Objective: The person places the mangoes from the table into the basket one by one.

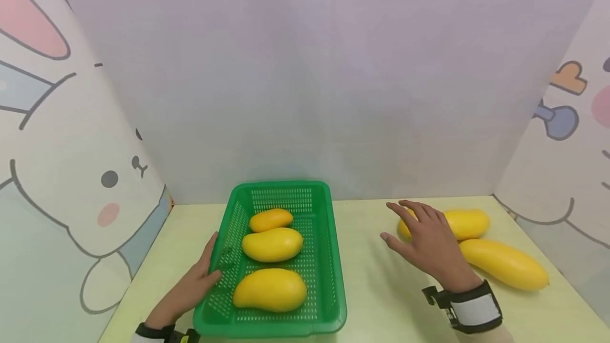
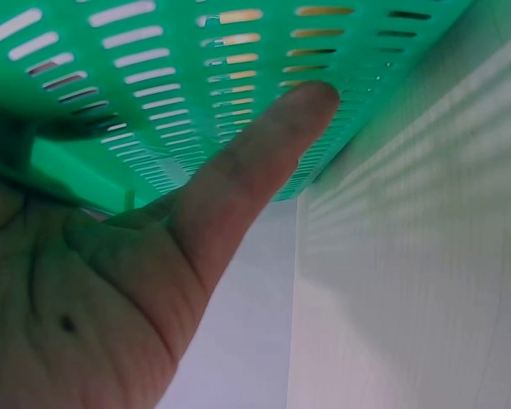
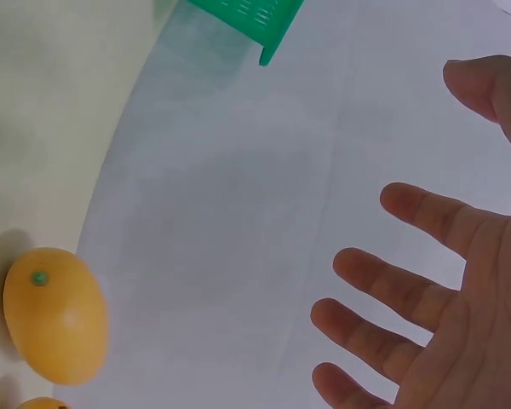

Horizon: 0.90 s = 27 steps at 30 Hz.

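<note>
A green plastic basket (image 1: 337,279) stands left of centre with three yellow mangoes inside: a small one (image 1: 271,220) at the back, a larger one (image 1: 272,244) in the middle and the largest (image 1: 270,290) in front. My left hand (image 1: 194,283) holds the basket's left side, thumb over the rim; the left wrist view has a finger (image 2: 255,162) stretched along the slotted outer wall (image 2: 145,60). To the right, my right hand (image 1: 431,242) hovers with spread fingers and nothing in them. Behind it, partly covered, lies a yellow mango (image 1: 467,224); a longer one (image 1: 507,263) lies beside the wrist.
The pale yellow table (image 1: 367,290) ends at a plain whitish back wall (image 1: 329,94). Side panels with cartoon drawings, one with a rabbit (image 1: 71,184), close off left and right. Bands (image 1: 474,308) circle both wrists.
</note>
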Each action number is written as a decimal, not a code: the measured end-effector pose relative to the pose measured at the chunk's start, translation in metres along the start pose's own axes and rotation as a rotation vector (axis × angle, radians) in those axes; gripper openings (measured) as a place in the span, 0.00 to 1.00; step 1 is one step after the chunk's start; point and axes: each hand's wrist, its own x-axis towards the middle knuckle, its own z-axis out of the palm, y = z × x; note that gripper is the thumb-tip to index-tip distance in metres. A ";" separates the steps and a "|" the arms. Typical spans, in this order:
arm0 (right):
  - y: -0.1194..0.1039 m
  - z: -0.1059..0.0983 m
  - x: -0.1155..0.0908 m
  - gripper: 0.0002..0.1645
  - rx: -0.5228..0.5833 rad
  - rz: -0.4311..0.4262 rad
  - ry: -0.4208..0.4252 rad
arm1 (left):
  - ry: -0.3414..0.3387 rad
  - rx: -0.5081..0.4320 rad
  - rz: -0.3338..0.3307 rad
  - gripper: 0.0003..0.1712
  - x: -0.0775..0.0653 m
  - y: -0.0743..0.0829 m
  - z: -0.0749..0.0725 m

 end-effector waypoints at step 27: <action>0.023 0.015 -0.003 0.38 -0.039 0.049 0.092 | -0.015 -0.022 -0.021 0.44 0.000 0.001 0.000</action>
